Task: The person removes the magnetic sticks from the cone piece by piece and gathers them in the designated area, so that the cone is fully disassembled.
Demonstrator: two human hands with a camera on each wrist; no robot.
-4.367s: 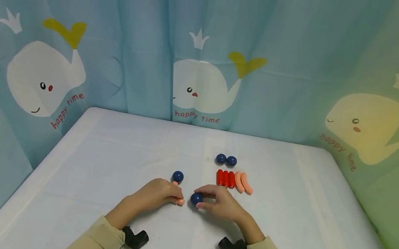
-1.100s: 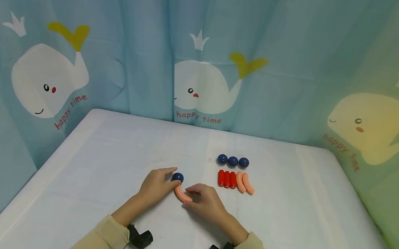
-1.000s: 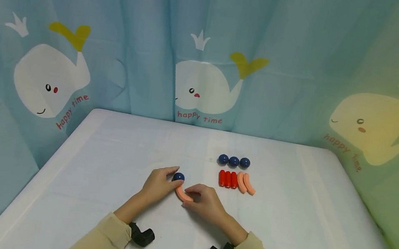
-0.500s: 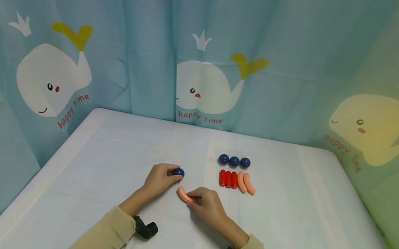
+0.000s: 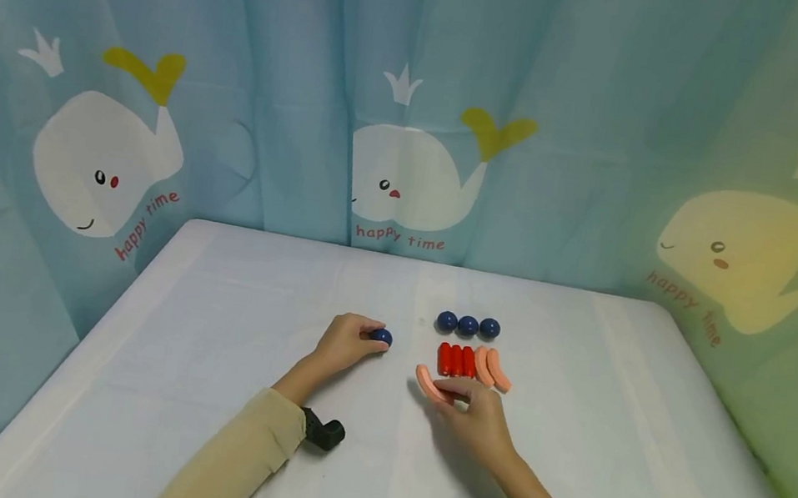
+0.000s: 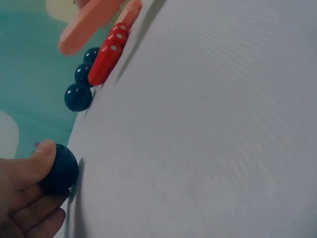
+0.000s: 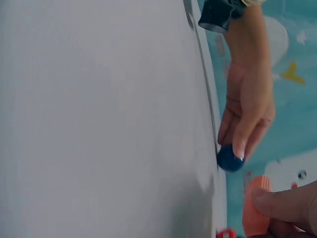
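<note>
In the head view my left hand (image 5: 344, 343) pinches a dark blue ball (image 5: 383, 336) between thumb and fingers. The left wrist view shows that ball (image 6: 63, 171) close up, a little above the white cloth. My right hand (image 5: 484, 422) grips a curved peach-coloured stick (image 5: 429, 382) by its near end. Ridges show along the stick's side (image 7: 254, 208) in the right wrist view. Just beyond the right hand lie several red cylinders (image 5: 456, 361) side by side, with two more peach sticks (image 5: 490, 368) to their right. Fingers partly cover the held stick.
Behind the red cylinders, three blue balls (image 5: 468, 325) sit in a row. A white cloth covers the table (image 5: 250, 288). Blue-green curtains (image 5: 297, 101) with whale prints enclose its back and sides. A black camera mount (image 5: 324, 431) is on each wrist.
A third ball has joined the back row. My right hand now holds the peach stick and has carried it right. My left hand has taken the other ball and moved right and away.
</note>
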